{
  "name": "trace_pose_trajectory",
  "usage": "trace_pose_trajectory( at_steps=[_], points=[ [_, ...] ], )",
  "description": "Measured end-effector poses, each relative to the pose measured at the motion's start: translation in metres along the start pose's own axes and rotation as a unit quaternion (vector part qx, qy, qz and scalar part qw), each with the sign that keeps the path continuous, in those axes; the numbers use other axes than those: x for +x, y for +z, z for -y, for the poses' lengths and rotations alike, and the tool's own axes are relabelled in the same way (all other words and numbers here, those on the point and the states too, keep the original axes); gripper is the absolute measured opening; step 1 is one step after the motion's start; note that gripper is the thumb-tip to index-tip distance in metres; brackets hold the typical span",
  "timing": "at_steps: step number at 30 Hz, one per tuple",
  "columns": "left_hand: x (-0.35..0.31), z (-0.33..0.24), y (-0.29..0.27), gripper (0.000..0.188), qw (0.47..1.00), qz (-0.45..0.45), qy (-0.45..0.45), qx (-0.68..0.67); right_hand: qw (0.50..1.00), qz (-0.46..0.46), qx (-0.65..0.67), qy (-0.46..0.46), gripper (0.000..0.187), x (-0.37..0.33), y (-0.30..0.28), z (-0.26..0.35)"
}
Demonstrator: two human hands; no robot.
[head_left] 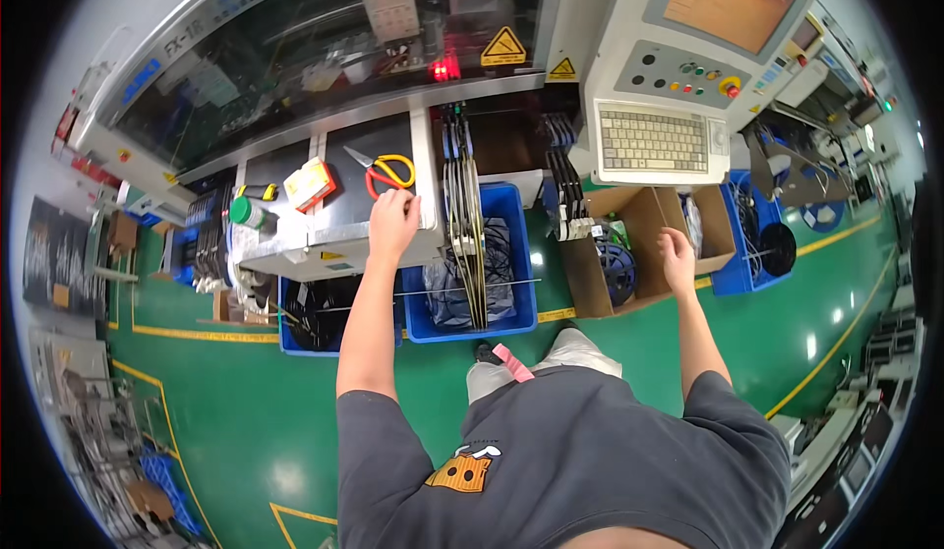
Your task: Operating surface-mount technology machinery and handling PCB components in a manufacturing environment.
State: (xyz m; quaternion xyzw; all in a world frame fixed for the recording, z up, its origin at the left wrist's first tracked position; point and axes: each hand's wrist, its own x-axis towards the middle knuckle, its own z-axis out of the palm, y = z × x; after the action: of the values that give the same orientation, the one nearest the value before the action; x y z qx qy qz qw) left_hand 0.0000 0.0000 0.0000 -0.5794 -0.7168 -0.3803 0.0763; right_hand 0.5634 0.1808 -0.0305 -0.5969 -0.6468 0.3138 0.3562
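My left hand (394, 221) is at the right front edge of a metal tabletop (285, 168), its fingers curled; whatever may be inside them is hidden. Just beyond it lie scissors (386, 173) with one red and one yellow handle loop, blades toward the far left. My right hand (676, 257) hangs over the right part of an open cardboard box (629, 217), fingers loosely bent and apart, with nothing visible in them. A blue reel (617, 272) sits in that box.
On the tabletop are a red-and-white small box (310, 186) and a green-capped container (246, 212). A row of feeders (466, 225) juts out over a blue bin (526, 264). A keyboard (654, 141) and control panel (683, 77) stand at the right.
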Motion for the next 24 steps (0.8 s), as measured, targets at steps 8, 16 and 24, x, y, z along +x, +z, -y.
trace_pose_trajectory(
  at_steps=[8,16,24],
  points=[
    [0.009,0.027,0.012,0.027,0.994,-0.04,-0.097,0.008,0.982,0.077,0.167,-0.031,0.031,0.014,0.002,0.097],
    [0.006,0.044,0.014,0.04,0.982,-0.035,-0.187,-0.013,0.956,-0.098,0.265,-0.081,0.046,0.136,0.031,0.18],
    [0.023,0.021,0.01,0.047,0.959,-0.097,-0.26,-0.059,0.949,-0.263,0.093,-0.15,0.058,0.209,0.064,0.219]
  ],
)
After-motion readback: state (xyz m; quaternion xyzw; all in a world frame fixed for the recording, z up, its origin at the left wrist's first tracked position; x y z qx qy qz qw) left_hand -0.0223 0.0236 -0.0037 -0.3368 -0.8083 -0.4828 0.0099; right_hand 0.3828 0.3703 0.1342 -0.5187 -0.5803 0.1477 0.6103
